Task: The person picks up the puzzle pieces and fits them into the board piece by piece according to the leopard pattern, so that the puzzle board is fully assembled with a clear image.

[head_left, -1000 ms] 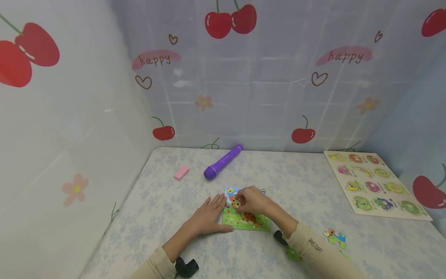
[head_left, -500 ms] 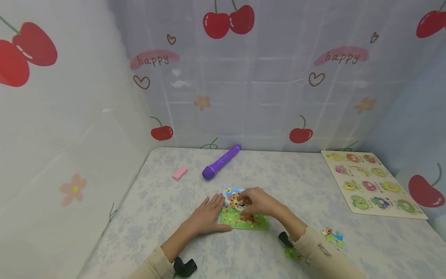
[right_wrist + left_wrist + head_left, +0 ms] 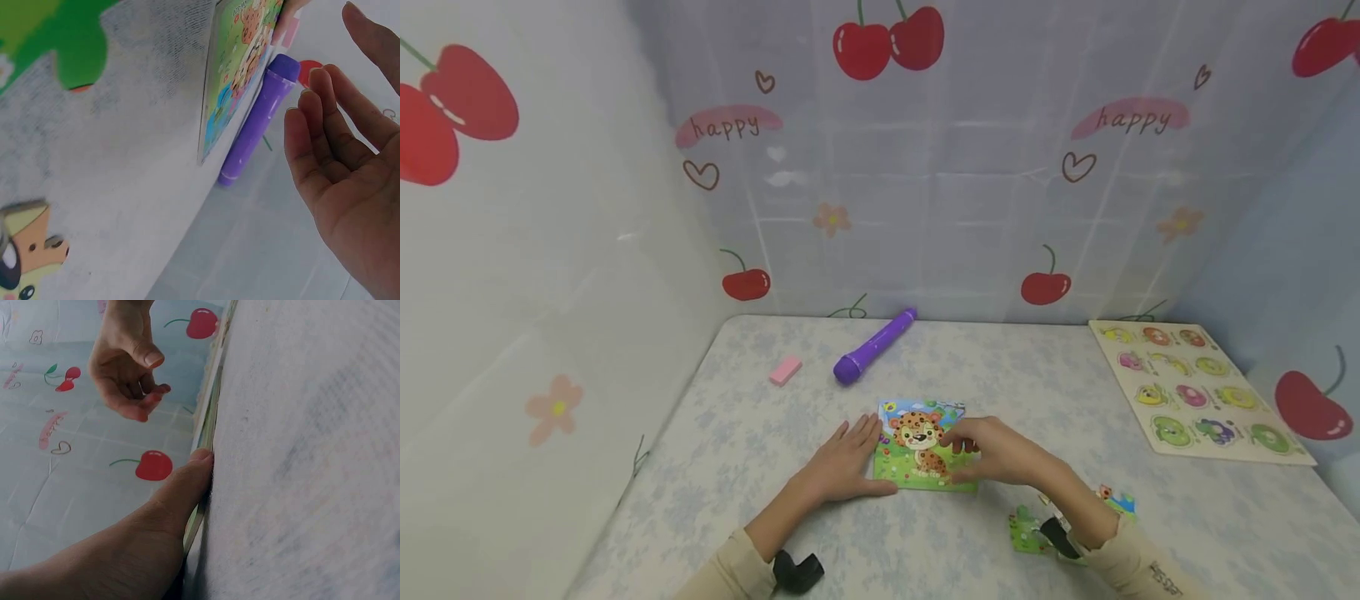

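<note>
L hand (image 3: 838, 465) flat, fingers straight, touching L edge of leopard puzzle (image 3: 921, 442), thumb at near edge; R hand (image 3: 1000, 450) released, fingers loosely bent, over its R side. Puzzle's mid-table (image 3: 1037, 375); loose pcs (image 3: 1024, 533) nr R forearm; purple mic (image 3: 876, 346), pink block (image 3: 786, 370) behind; fruit board (image 3: 1202, 400) far R

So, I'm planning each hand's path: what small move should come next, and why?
Perhaps move the right hand to the loose pieces and pick one up: that hand is empty, the leopard puzzle shows face and body together, and the left hand is at its left edge. Whether those pieces belong there, I can't tell.
</note>
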The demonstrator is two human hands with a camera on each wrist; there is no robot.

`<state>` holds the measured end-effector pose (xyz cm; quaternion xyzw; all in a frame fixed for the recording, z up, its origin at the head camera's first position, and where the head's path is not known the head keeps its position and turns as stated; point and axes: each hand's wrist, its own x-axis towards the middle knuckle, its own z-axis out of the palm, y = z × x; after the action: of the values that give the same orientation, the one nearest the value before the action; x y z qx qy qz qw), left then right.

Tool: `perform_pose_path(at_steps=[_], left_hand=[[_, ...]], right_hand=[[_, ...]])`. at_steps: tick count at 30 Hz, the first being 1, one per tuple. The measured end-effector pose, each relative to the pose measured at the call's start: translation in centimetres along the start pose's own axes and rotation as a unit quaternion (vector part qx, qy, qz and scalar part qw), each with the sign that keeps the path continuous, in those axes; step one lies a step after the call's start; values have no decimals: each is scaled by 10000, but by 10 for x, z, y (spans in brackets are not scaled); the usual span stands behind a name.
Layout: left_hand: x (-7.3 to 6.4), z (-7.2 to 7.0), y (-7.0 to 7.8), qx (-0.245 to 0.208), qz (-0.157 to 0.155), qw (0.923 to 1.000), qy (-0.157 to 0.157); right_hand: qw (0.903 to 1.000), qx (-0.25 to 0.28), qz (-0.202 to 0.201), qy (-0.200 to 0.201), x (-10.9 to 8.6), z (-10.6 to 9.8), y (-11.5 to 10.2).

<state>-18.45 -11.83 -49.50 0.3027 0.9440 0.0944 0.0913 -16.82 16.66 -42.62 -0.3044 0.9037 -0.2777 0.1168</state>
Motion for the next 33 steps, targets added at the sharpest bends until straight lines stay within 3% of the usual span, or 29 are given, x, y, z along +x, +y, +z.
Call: perform_pose_path(at_steps=[5, 10, 18, 25, 33], left_hand=[[3, 1, -2, 40, -17, 10000, -23], [4, 1, -1, 0, -50, 10000, -52], [2, 1, -1, -34, -43, 10000, -22], [1, 1, -2, -63, -9, 10000, -51], [0, 1, -2, -89, -60, 9999, -42]], right_hand=[[9999, -106, 114, 69, -24, -10, 10], [9979, -178, 616, 99, -49, -23, 23], [9925, 158, 1172, -313, -84, -34, 46], [9886, 619, 1069, -857, -101, -32, 64], [9880, 699, 1061, -876, -104, -27, 74]])
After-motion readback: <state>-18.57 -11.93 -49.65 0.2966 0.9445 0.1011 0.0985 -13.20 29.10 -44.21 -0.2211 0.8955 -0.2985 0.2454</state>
